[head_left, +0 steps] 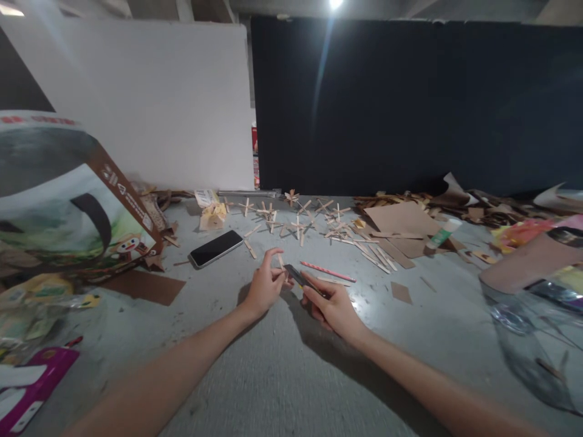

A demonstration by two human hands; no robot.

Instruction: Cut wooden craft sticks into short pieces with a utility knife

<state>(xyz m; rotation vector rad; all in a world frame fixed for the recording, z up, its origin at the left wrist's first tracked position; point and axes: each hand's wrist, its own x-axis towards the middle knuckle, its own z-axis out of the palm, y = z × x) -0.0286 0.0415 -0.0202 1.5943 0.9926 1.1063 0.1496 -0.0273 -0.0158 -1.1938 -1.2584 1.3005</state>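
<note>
My left hand [265, 284] rests on the grey table [291, 364], fingers pinched on a short wooden craft stick [281, 263]. My right hand [333, 308] is closed round a dark utility knife [300, 278] whose tip meets the stick beside my left fingers. A pink pencil [327, 271] lies just beyond both hands. Behind it, several craft sticks and glued stick crosses [298, 221] are scattered across the table.
A black phone [215, 248] lies left of my hands. A large printed carton [68, 200] leans at far left, with pink packaging [31, 388] below it. Brown card pieces [403, 221] and a glue stick [444, 233] sit right; clear plastic [532, 334] at far right.
</note>
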